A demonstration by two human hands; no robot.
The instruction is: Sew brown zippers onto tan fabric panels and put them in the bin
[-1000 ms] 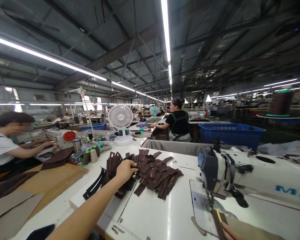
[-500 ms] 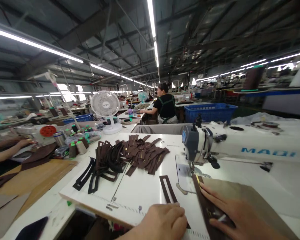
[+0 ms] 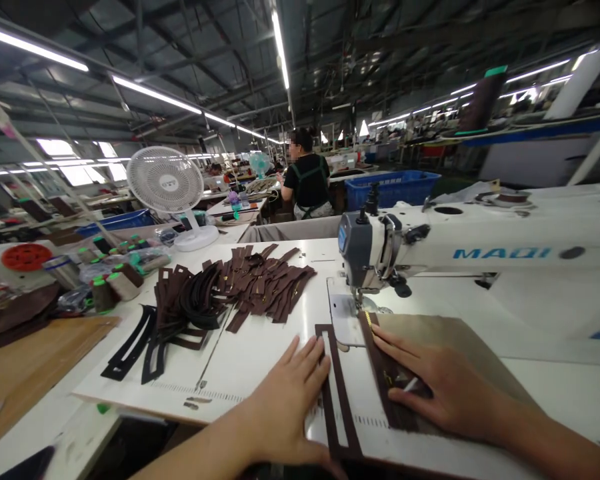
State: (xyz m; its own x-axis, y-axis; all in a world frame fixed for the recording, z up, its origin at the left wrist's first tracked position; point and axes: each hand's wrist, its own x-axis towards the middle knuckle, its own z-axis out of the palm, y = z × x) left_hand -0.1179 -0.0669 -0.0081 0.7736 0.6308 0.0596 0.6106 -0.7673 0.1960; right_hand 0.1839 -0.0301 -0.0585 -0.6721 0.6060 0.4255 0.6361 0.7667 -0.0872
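Your left grip [image 3: 287, 400] is spread, nothing clasped, fingertips at the slotted strip [image 3: 341, 387]; thumb blurs near the bottom edge. Your right grip [image 3: 447, 383] has thumb and forefinger parted, pressing the zipper strip [image 3: 377, 363] and partly hiding the olive fabric [image 3: 445, 327]. White bit [image 3: 411, 384] under it: can't tell what, or if held. Zipper's far end sits by the sewing machine [image 3: 365, 253], cut off right. Brown pile [image 3: 265, 283] on worktop [image 3: 265, 347], uncountable.

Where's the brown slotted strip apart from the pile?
Head view, lower centre: the strip lies on the white table between left hand and the zipper piece under right hand.
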